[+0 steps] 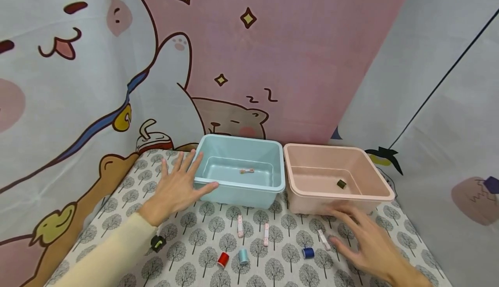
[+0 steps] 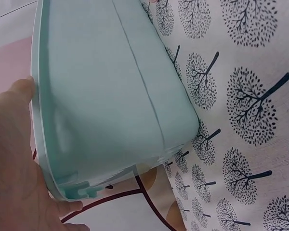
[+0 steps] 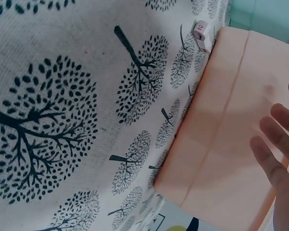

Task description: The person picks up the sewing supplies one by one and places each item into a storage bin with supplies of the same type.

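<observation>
My left hand [image 1: 175,187] is spread at the front left corner of a light blue plastic bin [image 1: 238,195], its fingers along the rim [image 2: 37,110]. A small pale strip with orange ends [image 1: 247,171] lies in that bin. My right hand [image 1: 364,243] hovers in front of a pink bin [image 1: 312,202], fingers loosely bent and holding nothing. Inside the pink bin sits a small dark green block-like piece [image 1: 341,184]. Close to the right hand lie a dark blue thread spool [image 1: 308,253] and a white strip with pink marks [image 1: 324,240].
Red [image 1: 223,259] and light blue [image 1: 243,256] thread spools lie toward the front. Two more pink-marked white strips, one left [image 1: 240,226] and one right [image 1: 266,234], lie before the bins. A black-and-green item [image 1: 157,243] is beside the left sleeve. Printed cloth [image 1: 288,40] hangs behind.
</observation>
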`<state>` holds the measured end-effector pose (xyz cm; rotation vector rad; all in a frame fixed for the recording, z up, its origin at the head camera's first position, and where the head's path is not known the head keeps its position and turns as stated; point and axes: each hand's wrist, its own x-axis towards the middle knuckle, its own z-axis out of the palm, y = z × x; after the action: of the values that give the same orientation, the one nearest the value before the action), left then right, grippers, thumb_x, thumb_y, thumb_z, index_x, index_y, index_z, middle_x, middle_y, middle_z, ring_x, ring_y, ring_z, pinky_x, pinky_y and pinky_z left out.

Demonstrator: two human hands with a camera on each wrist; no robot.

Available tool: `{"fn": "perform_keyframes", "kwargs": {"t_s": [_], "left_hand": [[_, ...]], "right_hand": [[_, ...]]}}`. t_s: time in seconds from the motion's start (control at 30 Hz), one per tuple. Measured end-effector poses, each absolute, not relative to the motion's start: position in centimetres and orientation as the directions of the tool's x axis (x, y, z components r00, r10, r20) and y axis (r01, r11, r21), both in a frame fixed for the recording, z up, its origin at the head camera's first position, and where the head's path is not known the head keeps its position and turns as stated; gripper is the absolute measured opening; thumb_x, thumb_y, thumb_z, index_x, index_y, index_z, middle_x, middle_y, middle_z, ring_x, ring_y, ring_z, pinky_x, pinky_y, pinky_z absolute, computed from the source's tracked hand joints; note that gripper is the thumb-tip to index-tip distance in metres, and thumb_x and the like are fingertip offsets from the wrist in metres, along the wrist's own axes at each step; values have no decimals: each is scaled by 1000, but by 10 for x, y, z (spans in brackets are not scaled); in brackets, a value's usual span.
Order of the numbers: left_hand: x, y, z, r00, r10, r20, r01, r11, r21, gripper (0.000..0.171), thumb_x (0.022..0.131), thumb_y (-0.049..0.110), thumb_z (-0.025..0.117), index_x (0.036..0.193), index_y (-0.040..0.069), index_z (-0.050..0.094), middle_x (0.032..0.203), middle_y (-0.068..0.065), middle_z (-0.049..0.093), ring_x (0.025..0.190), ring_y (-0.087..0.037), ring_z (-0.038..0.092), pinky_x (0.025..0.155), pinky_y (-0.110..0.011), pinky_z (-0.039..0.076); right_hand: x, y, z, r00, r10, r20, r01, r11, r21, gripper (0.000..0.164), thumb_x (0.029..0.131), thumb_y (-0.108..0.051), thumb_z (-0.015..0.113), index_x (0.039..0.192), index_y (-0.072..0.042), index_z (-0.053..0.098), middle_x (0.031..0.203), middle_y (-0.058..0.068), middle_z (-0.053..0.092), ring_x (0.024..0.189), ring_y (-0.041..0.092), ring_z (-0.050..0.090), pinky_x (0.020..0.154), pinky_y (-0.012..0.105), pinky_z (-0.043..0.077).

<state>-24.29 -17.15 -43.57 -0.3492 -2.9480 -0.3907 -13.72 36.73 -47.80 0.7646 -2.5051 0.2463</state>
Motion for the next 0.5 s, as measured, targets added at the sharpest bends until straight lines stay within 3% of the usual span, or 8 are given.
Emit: {"fn": "perform_keyframes", "kwargs": {"t_s": [0.2,0.4,0.5], "left_hand": [[-242,-169,-438,-966,200,166,237,941,241,120,105,95,46,189,15,15,198,-13,8,184,-48,5,139,-86,-10],[-239,-164,-437,-966,193,173,234,937,258,122,105,94,49,188,12,16,197,-15,9,184,-48,5,139,-88,-8],[-238,-162,-437,-965,193,178,235,937,260,123,105,94,49,188,10,15,197,-16,10,184,-49,6,138,-88,-8]], "right_hand": [[-143,366,-485,-725,-485,489,-575,817,-43,83,81,-31,105,158,-23,73,152,2,71,126,21,71,84,49,71],[-146,363,-494,-770,-482,419,-569,815,-108,79,84,-30,104,157,-22,73,155,1,70,129,26,77,91,55,73],[-147,361,-498,-799,-469,376,-548,825,-136,76,86,-33,104,155,-23,74,153,-2,71,114,14,77,85,46,72]]}}
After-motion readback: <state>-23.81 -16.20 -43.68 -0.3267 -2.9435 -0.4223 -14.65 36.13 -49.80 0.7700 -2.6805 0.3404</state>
